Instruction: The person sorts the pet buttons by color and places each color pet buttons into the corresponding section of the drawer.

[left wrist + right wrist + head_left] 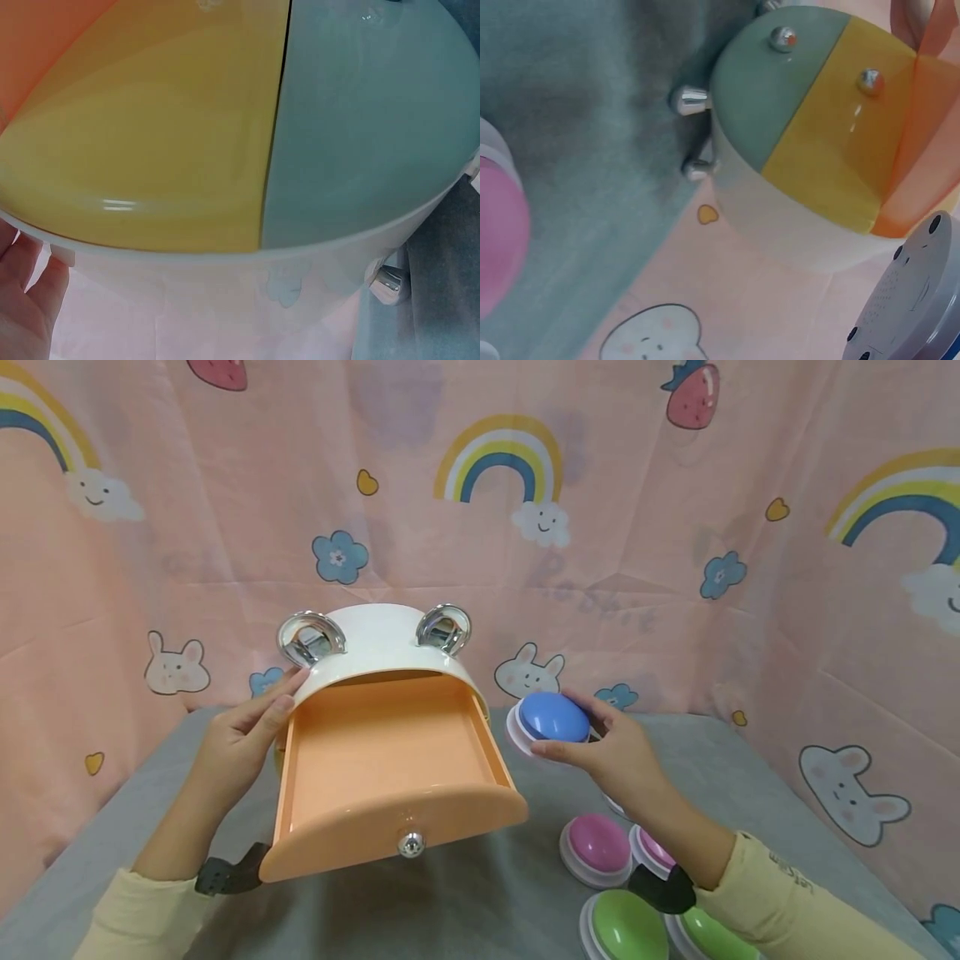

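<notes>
A rounded case [375, 631] with a white shell and silver ring-shaped ears stands on the grey cloth. Its orange drawer [390, 735], with a silver knob, is pulled out and bare inside. Below it, in the right wrist view, are a yellow drawer front [840, 120] and a green one [780, 90]. My left hand [236, 747] rests on the case's left side, fingers fairly straight against the shell. Right of the case, my right hand [618, 756] holds a blue push button [555, 717] with a white base between thumb and fingers, raised off the cloth.
On the grey cloth [450, 910] at the right lie a pink button [598, 843], a second pink one [651, 852] and two green buttons [628, 925], partly under my right forearm. A pink patterned curtain [630, 602] hangs behind and at both sides.
</notes>
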A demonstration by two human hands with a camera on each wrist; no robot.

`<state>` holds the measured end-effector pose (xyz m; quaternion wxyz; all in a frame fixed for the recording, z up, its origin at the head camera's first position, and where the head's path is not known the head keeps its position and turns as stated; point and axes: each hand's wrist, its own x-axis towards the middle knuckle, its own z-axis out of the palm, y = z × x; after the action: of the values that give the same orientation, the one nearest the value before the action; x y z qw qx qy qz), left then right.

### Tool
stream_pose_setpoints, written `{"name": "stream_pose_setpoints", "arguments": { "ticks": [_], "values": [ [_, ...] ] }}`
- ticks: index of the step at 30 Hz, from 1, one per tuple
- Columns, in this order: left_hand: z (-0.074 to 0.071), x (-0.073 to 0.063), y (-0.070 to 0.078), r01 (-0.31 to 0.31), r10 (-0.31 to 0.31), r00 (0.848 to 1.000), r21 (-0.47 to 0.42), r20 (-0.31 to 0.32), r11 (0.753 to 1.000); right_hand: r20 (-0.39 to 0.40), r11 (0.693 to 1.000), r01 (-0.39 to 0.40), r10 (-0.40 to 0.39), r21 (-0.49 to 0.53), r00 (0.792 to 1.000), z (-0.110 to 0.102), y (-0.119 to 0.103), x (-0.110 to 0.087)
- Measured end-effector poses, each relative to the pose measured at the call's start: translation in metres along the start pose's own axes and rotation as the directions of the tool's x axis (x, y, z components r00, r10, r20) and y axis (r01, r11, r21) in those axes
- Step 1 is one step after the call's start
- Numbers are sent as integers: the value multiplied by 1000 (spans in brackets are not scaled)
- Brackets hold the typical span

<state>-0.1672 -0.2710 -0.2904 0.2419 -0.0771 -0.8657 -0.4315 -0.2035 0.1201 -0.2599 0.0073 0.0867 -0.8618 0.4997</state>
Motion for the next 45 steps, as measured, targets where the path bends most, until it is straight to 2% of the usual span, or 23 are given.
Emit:
{"name": "stream_pose_setpoints", "arguments": {
  "ticks": [6, 13, 16, 28, 35, 41, 45],
  "values": [
    [0, 0, -1, -6, 6, 1000, 12, 0, 1000, -1, 999, 41, -41, 14, 999, 1, -9, -3],
    [0, 1, -1, -36, 34, 999, -53, -22, 998, 21, 994, 89, -91, 70, 996, 5, -23, -5],
    [0, 0, -1, -42, 41, 999, -48, -24, 998, 23, 992, 109, -110, 63, 994, 9, -29, -6],
    [0, 1, -2, -32, 31, 999, -39, -20, 999, 58, 967, 200, -211, 160, 976, 28, -45, -6],
    [1, 1, -1, -19, 19, 1000, -23, -12, 1000, 99, 958, 210, -232, 193, 968, 37, -54, -9],
    [2, 1, -1, -33, 32, 999, -34, -17, 999, 141, 951, 249, -276, 181, 951, 45, -62, -10],
    [1, 0, -2, -33, 33, 999, -29, -24, 999, 194, 938, 274, -315, 212, 929, 51, -69, -10]
  ]
}}
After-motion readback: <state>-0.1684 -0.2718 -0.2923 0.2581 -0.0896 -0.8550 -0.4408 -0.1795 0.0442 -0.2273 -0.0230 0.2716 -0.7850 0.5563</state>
